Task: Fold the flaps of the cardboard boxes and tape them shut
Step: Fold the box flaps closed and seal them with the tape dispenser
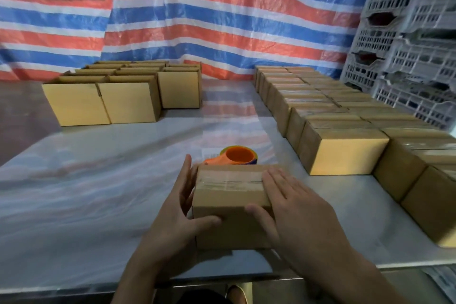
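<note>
We are seeing the cardboard box (229, 195) sitting at the near middle of the tabletop (98, 180), its flaps folded down and a strip of clear tape (229, 181) running left to right across its top. The left hand (177, 217) is pressing straight fingers against the box's left side, its thumb lying on the near face. The right hand (293, 210) is resting flat on the right part of the top, thumb reaching over the near edge. Each grip is lying open, curling round nothing. Just beyond the box, an orange tape dispenser (237, 157) is lying on the tabletop. At the far left, open boxes (103, 96) are standing in rows, and along the right, sealed boxes (345, 150) are lining up from near to far. Behind them a striped tarp (222, 20) is hanging, with grey plastic crates (407, 44) stacked at the far right.
</note>
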